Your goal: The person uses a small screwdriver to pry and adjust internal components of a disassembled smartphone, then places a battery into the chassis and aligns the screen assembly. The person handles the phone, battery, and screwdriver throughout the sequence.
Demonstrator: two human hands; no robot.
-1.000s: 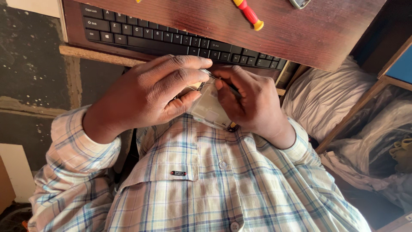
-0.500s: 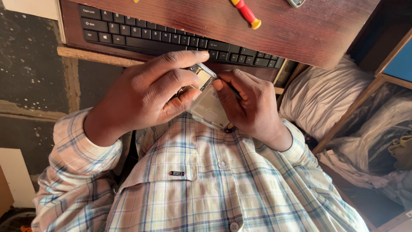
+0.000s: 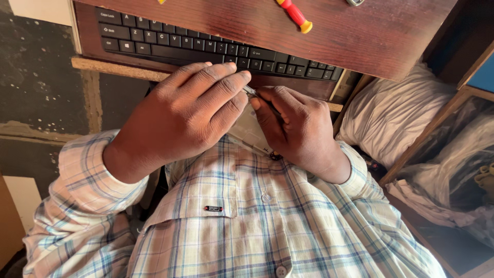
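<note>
Small silvery metal part (image 3: pixel 249 91) sits pinched between both hands. Left hand (image 3: pixel 180 116) grips it by the fingertips; right hand (image 3: pixel 298 128) clasps it too, below the black keyboard (image 3: pixel 206 46).

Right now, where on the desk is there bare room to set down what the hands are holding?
Bare dark wooden desktop lies right of the red-and-yellow screwdriver, above the black keyboard. The keyboard fills its shelf. Nearer, the left hand and right hand crowd together around a small pale flat object.
</note>
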